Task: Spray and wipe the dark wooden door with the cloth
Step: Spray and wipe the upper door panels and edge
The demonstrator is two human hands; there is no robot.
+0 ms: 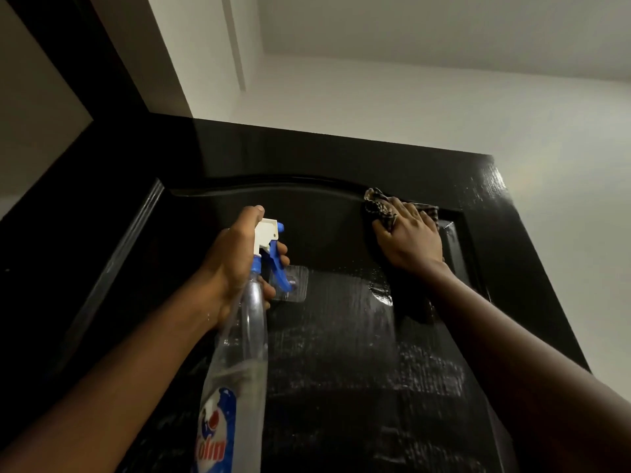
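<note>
Wet streaks and droplets shine across the raised panel of the dark wooden door (341, 155), which is seen from below against a white wall (444, 104). The left hand (232, 264) grips the neck of a clear plastic spray bottle (246, 336) with a white head and a blue trigger (277, 268). Its thumb wraps over the top of the head and its fingers curl round the front at the trigger. The bottle is held in front of the panel, its red and blue label low in view. Behind the trigger, a clear square adhesive hook (294, 281) is stuck to the panel. The right hand (411, 238) is at the panel's top right corner, just under the arched moulding. Its palm faces the door and its fingers are spread fairly straight, pressing a checked brown cloth (377, 206) against the wood. Bunched folds of the cloth stick out beyond the thumb and fingertips. The two hands are well apart.
</note>
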